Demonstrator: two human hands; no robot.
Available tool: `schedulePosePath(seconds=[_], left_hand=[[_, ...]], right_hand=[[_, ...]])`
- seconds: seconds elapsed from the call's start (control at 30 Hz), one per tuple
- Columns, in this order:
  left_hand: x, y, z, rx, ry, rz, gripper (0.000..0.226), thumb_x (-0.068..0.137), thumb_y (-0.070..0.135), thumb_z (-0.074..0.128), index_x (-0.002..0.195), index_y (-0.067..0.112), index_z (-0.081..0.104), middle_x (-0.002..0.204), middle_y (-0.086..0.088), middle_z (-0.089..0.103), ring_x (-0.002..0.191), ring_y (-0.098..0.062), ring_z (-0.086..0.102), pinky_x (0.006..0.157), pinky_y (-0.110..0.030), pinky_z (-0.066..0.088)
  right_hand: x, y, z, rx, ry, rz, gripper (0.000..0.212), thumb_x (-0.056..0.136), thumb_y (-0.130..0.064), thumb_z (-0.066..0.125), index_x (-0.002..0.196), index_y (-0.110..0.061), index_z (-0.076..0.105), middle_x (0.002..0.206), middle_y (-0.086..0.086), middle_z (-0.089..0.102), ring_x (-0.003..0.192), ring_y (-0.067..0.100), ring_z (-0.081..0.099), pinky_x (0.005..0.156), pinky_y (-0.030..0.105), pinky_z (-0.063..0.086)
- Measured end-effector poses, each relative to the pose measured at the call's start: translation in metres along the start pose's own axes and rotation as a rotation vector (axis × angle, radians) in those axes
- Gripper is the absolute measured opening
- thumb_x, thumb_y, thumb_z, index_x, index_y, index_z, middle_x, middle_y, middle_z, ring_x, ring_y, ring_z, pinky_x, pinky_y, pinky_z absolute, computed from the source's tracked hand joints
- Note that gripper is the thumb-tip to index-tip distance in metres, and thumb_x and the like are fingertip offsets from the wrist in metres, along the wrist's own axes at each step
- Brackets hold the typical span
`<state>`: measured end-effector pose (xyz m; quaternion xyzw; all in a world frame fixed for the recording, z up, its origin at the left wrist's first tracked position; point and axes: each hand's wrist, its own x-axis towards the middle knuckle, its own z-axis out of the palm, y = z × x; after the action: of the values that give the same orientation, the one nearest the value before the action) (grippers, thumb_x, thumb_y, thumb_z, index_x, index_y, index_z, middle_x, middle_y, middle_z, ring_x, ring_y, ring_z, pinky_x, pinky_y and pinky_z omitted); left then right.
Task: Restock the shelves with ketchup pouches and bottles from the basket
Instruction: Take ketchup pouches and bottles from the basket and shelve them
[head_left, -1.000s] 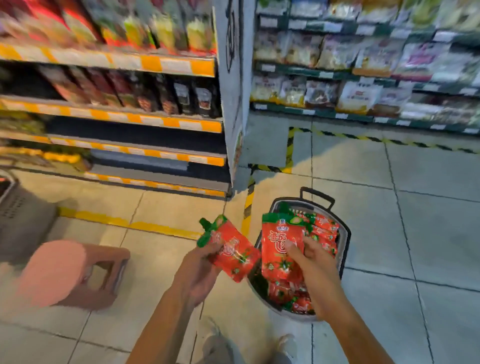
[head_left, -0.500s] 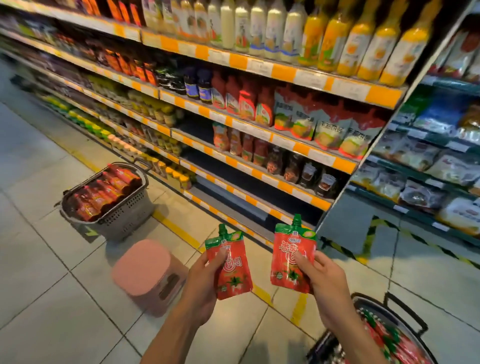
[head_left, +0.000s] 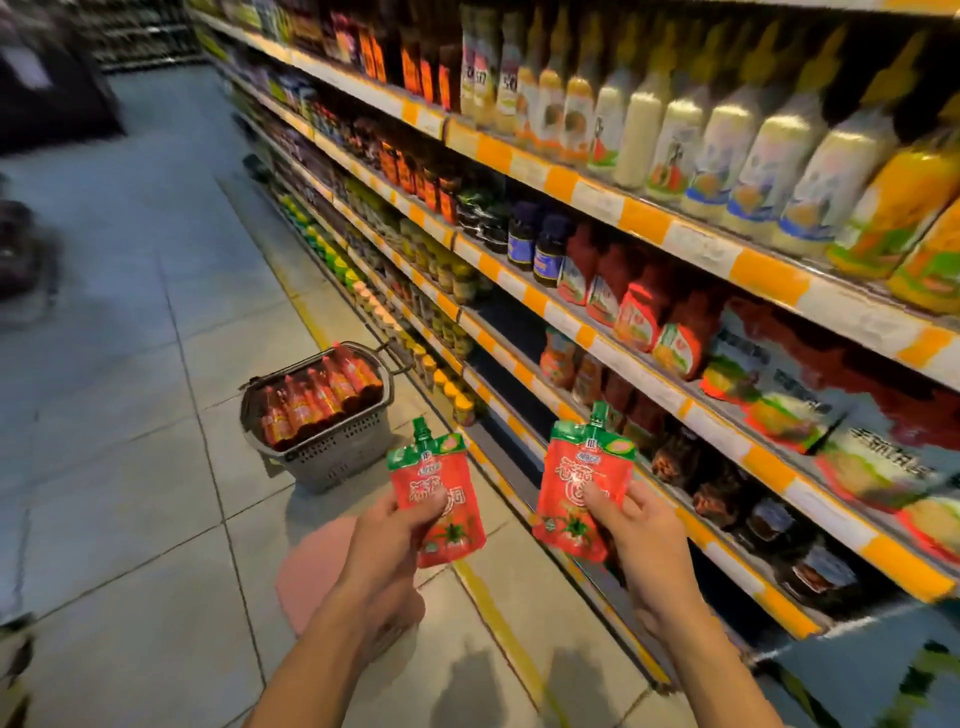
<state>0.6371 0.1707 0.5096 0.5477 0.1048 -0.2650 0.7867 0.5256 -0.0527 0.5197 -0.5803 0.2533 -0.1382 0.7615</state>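
Each of my hands holds one red ketchup pouch with a green spout top. My left hand (head_left: 387, 540) pinches the left pouch (head_left: 439, 486) by its lower half. My right hand (head_left: 631, 535) grips the right pouch (head_left: 582, 488), thumb on its front. Both pouches stand upright in front of the shelves (head_left: 613, 332), beside a lower shelf row. A grey basket (head_left: 337, 447) full of red ketchup bottles (head_left: 311, 397) sits on the floor ahead, to the left of the shelf base. The basket of pouches is out of view.
The shelf unit runs along the right, with sauce bottles and red pouches on orange-edged shelves. A pink stool (head_left: 317, 577) stands on the tiled floor under my left wrist. A yellow floor line (head_left: 493, 618) runs along the shelf base. The aisle opens to the left.
My view has swung from the pouch basket on the floor up and left to the shelves. Both hands have lifted a pouch each from that basket and carry them toward the shelf.
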Motion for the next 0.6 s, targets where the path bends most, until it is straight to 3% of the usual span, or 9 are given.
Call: schedulePosePath(seconds=[0.1, 0.23, 0.4, 0.6], left_hand=[[0.036, 0.023, 0.013, -0.007, 0.053, 0.095, 0.044, 0.074, 0.012, 0.077, 0.116, 0.006, 0.066, 0.107, -0.019, 0.074, 0.088, -0.031, 0.074, 0.066, -0.039, 0.059], [0.082, 0.047, 0.022, -0.002, 0.118, 0.14, 0.044, 0.072, 0.017, 0.079, 0.114, 0.01, 0.068, 0.107, -0.014, 0.075, 0.094, -0.032, 0.074, 0.079, -0.044, 0.06], [0.159, 0.076, 0.023, 0.071, 0.144, 0.129, 0.043, 0.077, 0.021, 0.08, 0.117, 0.011, 0.068, 0.105, -0.008, 0.077, 0.094, -0.026, 0.075, 0.068, -0.027, 0.059], [0.288, 0.115, 0.02, 0.14, 0.079, 0.076, 0.047, 0.073, 0.023, 0.08, 0.117, 0.011, 0.068, 0.103, -0.006, 0.077, 0.093, -0.023, 0.075, 0.07, -0.028, 0.058]], right_hand=[[0.058, -0.021, 0.014, -0.018, -0.065, -0.014, 0.035, 0.083, -0.028, 0.076, 0.115, -0.014, 0.07, 0.105, 0.009, 0.077, 0.095, 0.026, 0.076, 0.069, 0.028, 0.06], [0.123, -0.033, 0.035, -0.025, -0.109, 0.001, 0.022, 0.092, -0.008, 0.068, 0.114, -0.01, 0.068, 0.099, 0.009, 0.078, 0.087, 0.023, 0.076, 0.065, 0.026, 0.059], [0.198, -0.038, 0.066, -0.059, -0.119, 0.009, 0.024, 0.092, -0.013, 0.069, 0.116, -0.016, 0.066, 0.102, 0.002, 0.078, 0.09, 0.018, 0.076, 0.063, 0.019, 0.058], [0.298, -0.024, 0.115, -0.099, -0.041, 0.04, 0.03, 0.09, -0.013, 0.07, 0.119, -0.013, 0.064, 0.102, 0.003, 0.078, 0.091, 0.018, 0.076, 0.065, 0.019, 0.057]])
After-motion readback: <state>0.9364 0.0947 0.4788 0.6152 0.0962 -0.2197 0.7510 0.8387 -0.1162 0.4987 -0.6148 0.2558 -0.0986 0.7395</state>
